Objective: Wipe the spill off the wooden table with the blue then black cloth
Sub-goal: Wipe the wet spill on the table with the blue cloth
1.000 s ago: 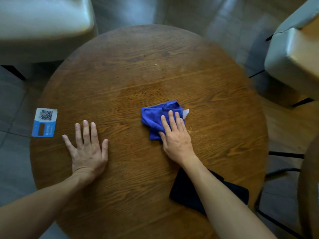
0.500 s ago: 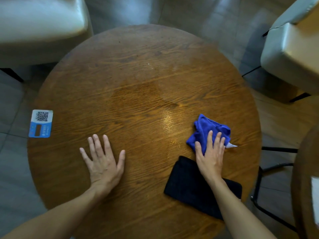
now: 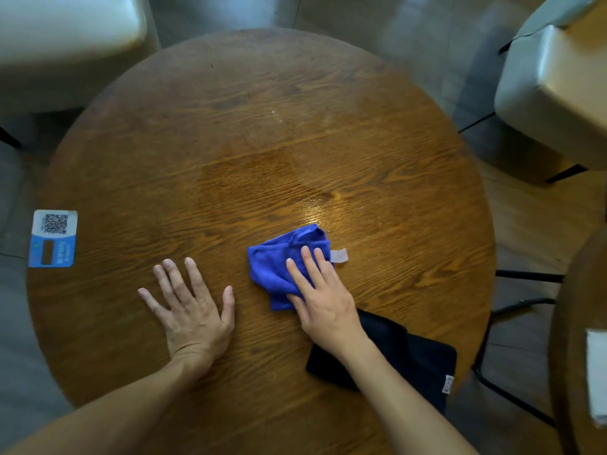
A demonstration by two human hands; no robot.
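Right hand (image 3: 323, 303), grip flat and unclenched, presses blue cloth (image 3: 282, 270) to counter (image 3: 262, 126); black cloth (image 3: 410, 359) just behind wrist.

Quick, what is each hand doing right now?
Left hand: open, flat on the round wooden table, holding nothing.
Right hand: open, palm pressing the crumpled blue cloth, not gripping it.
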